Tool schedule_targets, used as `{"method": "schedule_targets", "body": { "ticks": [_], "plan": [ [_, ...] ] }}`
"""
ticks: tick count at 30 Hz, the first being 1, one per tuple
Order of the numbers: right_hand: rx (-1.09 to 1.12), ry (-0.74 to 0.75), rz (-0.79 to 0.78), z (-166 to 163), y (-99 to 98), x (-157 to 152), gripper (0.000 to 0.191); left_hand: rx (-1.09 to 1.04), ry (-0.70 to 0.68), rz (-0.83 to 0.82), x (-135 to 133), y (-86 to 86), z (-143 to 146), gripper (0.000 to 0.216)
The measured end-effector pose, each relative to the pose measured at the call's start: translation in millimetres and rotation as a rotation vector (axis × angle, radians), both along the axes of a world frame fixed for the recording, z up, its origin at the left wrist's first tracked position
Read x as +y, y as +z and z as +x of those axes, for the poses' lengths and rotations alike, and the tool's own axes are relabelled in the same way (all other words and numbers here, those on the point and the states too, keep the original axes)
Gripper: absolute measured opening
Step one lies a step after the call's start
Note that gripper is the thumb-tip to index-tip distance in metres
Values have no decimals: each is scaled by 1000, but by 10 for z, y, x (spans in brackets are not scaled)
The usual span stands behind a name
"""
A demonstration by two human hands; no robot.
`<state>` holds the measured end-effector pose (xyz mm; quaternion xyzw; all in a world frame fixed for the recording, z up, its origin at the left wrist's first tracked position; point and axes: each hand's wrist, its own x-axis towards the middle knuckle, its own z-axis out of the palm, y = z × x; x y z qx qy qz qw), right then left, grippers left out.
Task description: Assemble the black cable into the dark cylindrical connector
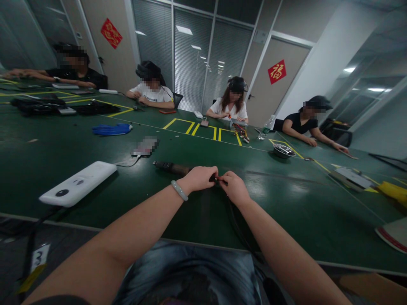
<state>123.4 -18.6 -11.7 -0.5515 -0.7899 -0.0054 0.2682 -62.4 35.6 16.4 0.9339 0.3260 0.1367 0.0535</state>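
While both hands meet at its right end, a dark tool (pixel 173 168) points left

As I look out through the head camera, I find the dark tool over the near part of a green table (pixel 286 212), in front of the wearer, its narrow tip toward the left. Whether it rests on the tabletop or is slightly raised, I cannot tell from here. I see the left hand (pixel 202 178) grasping the tool's right portion, fingers curled around it, a pale bracelet (pixel 179 190) at the wrist. At the tool's right end, the right hand (pixel 234 187) brings thumb and fingers together close to the left one; whether they pinch a separate piece is too small for me to tell. A black cable (pixel 235 222) runs on the near right side of the tool, below the right hand.

Left of the tool and slightly nearer, I have a long white device (pixel 85 178), with a thin cord (pixel 129 164) leading to a flat, blurred-out object (pixel 145 147) beyond the tool's tip. Farther beyond, leftward, lies a blue glove (pixel 112 129). Beyond the tool to its right I pick out a shiny bowl (pixel 284 151) and, farther off, a clear bottle (pixel 266 128). Yellow tape (pixel 178 120) marks the tabletop beyond the tool, where four people (pixel 159 99) sit.
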Motion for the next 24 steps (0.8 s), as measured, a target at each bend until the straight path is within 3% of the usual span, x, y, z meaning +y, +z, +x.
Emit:
{"method": "schedule_targets", "body": {
  "ticks": [3, 8, 24],
  "plan": [
    [-2, -2, -3, -3, 5, -2, 16, -20, 22, 16, -8, 27, -13, 25],
    [-15, -6, -21, -20, 19, -5, 16, 1, 30, 73, -28, 50, -15, 17],
    [-139, 4, 0, -25, 27, 5, 16, -40, 33, 41, 4, -42, 24, 22]
  ]
}}
